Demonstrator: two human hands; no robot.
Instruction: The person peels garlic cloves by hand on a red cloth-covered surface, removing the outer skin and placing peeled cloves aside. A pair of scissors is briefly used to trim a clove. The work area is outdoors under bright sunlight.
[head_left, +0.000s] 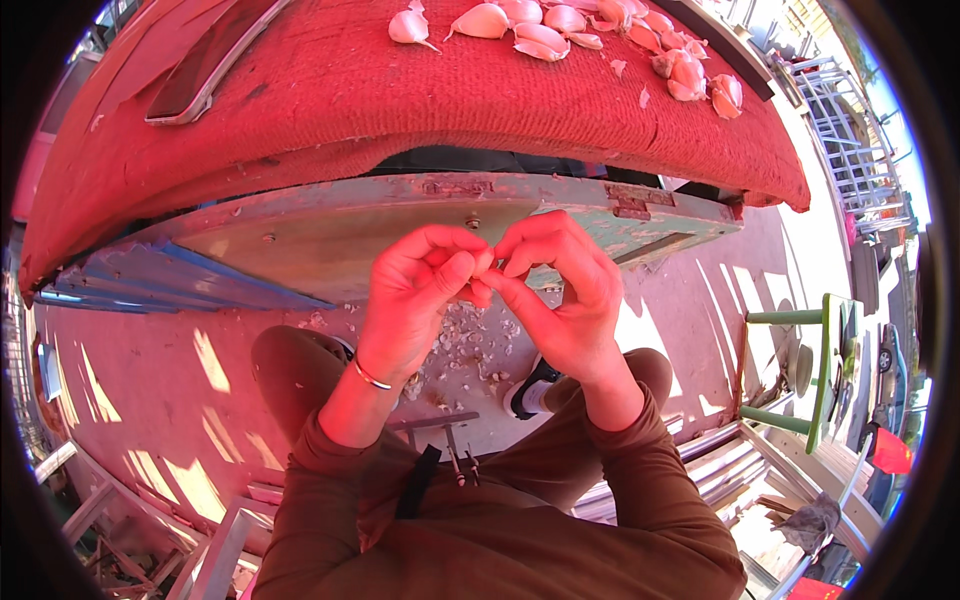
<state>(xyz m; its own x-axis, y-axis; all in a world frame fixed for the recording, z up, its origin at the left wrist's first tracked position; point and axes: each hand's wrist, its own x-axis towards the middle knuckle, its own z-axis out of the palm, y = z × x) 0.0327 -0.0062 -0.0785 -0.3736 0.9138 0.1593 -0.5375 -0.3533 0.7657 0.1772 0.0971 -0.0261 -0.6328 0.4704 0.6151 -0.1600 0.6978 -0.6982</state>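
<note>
My left hand [415, 290] and my right hand [568, 295] meet in front of the table's near edge, above my lap. Between their fingertips is a small pale garlic clove [484, 264], mostly covered by the fingers. The left fingers are curled, with the thumb pressed against them at the clove. My right thumb and forefinger pinch at its right side, and the other right fingers arch above. Farther off on the red cloth lie several garlic cloves [540, 42], a single clove [408, 27] to their left, and a partly opened garlic piece [686, 76] to the right.
A red cloth [420, 110] covers the table, with a phone [205, 75] at its left. Below hangs a worn board edge [330, 200]. Peel scraps [470, 340] litter the floor between my feet. A green-framed stool [828, 370] stands right; wooden slats [720, 470] lie nearby.
</note>
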